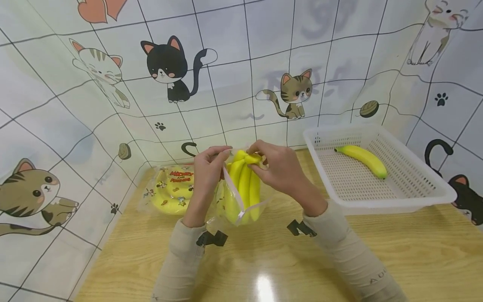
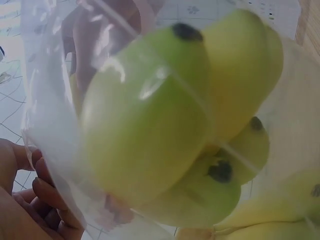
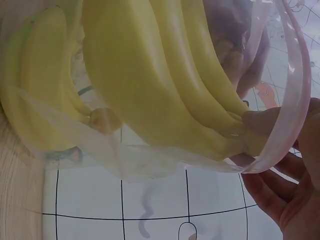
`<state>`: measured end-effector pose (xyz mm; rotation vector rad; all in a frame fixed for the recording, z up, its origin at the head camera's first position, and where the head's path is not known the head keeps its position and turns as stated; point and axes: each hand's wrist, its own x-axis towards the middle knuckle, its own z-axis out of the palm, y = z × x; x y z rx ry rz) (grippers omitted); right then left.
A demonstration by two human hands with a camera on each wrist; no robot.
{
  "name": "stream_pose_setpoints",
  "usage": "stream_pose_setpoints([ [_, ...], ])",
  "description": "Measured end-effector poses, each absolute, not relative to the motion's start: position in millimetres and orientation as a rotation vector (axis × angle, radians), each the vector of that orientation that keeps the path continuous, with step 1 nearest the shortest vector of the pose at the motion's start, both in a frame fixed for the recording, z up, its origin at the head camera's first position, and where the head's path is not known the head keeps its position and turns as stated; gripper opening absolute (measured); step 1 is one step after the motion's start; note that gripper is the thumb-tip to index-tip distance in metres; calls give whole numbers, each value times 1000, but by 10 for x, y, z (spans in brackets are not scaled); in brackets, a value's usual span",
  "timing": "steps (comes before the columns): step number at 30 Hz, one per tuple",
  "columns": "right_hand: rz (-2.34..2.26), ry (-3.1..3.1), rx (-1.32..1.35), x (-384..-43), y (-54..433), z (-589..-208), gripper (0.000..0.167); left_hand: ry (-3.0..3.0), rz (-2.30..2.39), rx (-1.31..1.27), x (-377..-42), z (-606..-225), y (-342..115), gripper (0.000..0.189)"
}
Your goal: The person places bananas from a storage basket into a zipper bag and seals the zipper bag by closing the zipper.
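A bunch of yellow bananas (image 1: 245,180) hangs tips down, partly inside a clear plastic zip bag (image 3: 145,162). My right hand (image 1: 278,167) pinches the bunch by its stem end at the bag's mouth. On the opposite side, my left hand (image 1: 211,167) pinches the bag's rim between thumb and fingers. The pale pink zip strip (image 1: 233,186) dips in front of the bunch, with a white slider (image 1: 240,214) at its low point. Green-tinged banana tips (image 2: 187,32) show through the plastic in the left wrist view. Another banana bunch (image 3: 42,85) appears lower, through the film.
A packed clear bag printed with cartoon characters (image 1: 175,191), yellow inside, lies on the wooden table (image 1: 286,260) at left. One single banana (image 1: 362,159) lies in a white perforated basket (image 1: 411,201) at right. A cat-patterned sheet (image 1: 234,84) stands behind the table.
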<state>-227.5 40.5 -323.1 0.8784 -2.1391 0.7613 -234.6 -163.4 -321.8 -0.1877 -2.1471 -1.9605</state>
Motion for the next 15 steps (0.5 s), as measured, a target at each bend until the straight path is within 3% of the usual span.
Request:
stream_pose_setpoints([
  [15,597,-2065,761,-2322,394,-3302,21,-2165,-1938,-254,-2340,-3216,-1637,23],
])
